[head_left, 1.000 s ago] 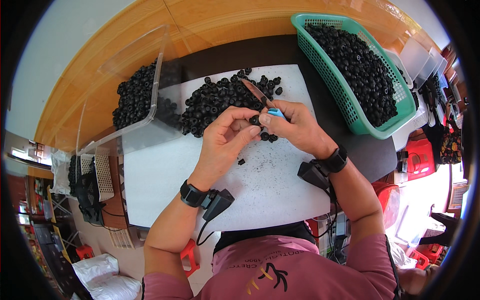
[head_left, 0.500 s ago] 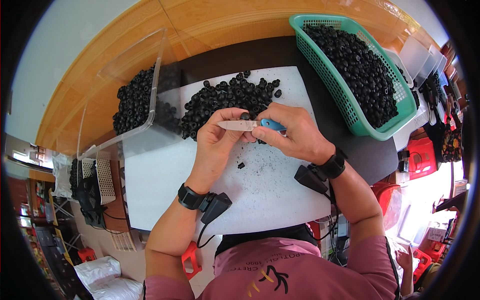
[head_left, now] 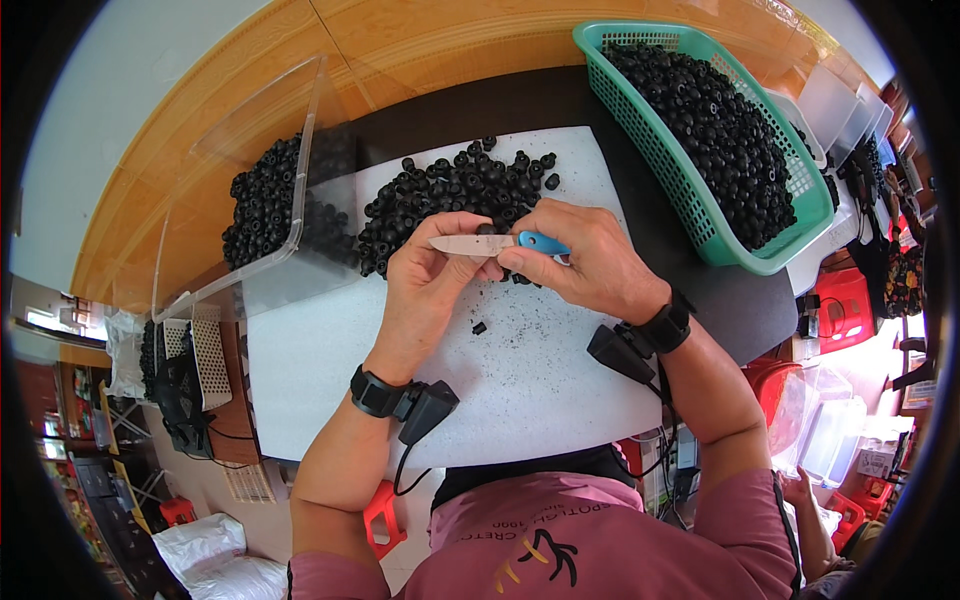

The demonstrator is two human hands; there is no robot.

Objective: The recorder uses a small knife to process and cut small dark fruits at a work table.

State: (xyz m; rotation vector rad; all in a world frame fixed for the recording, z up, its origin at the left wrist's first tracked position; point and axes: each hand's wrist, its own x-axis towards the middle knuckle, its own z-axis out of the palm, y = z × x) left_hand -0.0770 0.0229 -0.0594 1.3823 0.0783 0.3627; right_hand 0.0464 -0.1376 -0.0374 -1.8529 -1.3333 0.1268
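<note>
White sheeting (head_left: 400,410) lay beneath. Left hand (head_left: 430,268) pinched a small black piece (head_left: 486,229); right hand (head_left: 592,255) clasped a knife (head_left: 498,244), blade pointing left across the piece's near side. Beyond spread a black heap (head_left: 430,200).

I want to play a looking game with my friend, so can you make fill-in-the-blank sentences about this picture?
1. The person's ____ hand holds the knife.
2. The knife's handle is coloured ____.
3. The green basket holds many small ____ pieces.
4. The clear box stands to the ____ of the loose pile.

Missing words: right; blue; black; left.
</note>
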